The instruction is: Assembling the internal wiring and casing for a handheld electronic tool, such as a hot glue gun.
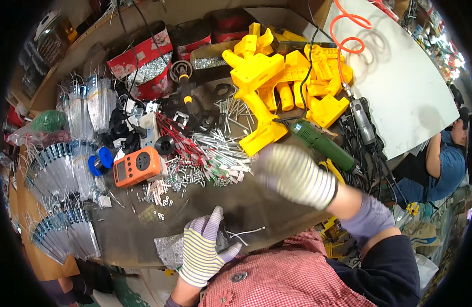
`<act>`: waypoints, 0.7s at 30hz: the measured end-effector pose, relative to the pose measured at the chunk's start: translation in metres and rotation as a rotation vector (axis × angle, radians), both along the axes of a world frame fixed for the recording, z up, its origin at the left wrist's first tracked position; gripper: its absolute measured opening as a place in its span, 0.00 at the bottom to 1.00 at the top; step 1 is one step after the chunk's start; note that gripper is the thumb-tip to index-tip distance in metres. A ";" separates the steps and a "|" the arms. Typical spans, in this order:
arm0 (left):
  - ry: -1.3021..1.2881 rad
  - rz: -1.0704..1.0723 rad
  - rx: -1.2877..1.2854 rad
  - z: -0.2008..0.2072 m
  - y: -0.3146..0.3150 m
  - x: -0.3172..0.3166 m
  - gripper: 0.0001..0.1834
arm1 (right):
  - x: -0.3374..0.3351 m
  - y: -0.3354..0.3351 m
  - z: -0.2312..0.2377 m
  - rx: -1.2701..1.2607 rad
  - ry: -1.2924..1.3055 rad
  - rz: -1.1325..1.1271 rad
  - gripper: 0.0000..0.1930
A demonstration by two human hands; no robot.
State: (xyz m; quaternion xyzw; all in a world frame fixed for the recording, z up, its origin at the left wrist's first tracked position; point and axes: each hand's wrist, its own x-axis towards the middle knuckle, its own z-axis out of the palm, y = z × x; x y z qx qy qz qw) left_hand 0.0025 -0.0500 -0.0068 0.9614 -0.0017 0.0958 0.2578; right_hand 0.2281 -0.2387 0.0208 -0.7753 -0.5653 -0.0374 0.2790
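My left hand [202, 250], in a striped glove, is at the table's near edge. Its thumb and fingers close around a small dark part [224, 239] with thin white wires [248, 233] sticking out to the right. Most of that part is hidden behind the glove. Clear bubble wrap [169, 250] lies beside this hand on the left. My right hand [295, 174], also gloved, is smeared by motion over the table, so its fingers cannot be read. Close to it are a green power screwdriver [323, 146] and a yellow plastic tool housing [264, 135].
More yellow housings [297, 69] are piled at the back. Screws and red wires [182, 135] cover the middle, near an orange meter [137, 167]. Flat metal strips [64, 169] fan out left. Red bins [149, 66] stand behind. An orange coiled hose [343, 30] hangs right; a person [435, 163] sits beyond.
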 end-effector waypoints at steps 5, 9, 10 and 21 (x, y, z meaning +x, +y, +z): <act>0.075 0.031 -0.008 0.005 0.001 -0.004 0.51 | 0.092 0.036 0.068 -0.087 -0.269 -0.399 0.15; 0.035 0.028 -0.009 0.001 -0.002 -0.004 0.49 | 0.195 0.009 0.076 0.061 -0.416 -0.595 0.10; 0.027 0.015 -0.009 0.001 -0.002 -0.002 0.49 | 0.216 -0.002 0.070 0.059 -0.425 -0.608 0.10; 0.024 0.023 0.008 -0.004 0.001 -0.007 0.46 | 0.262 -0.019 0.056 -0.545 -0.294 -1.003 0.17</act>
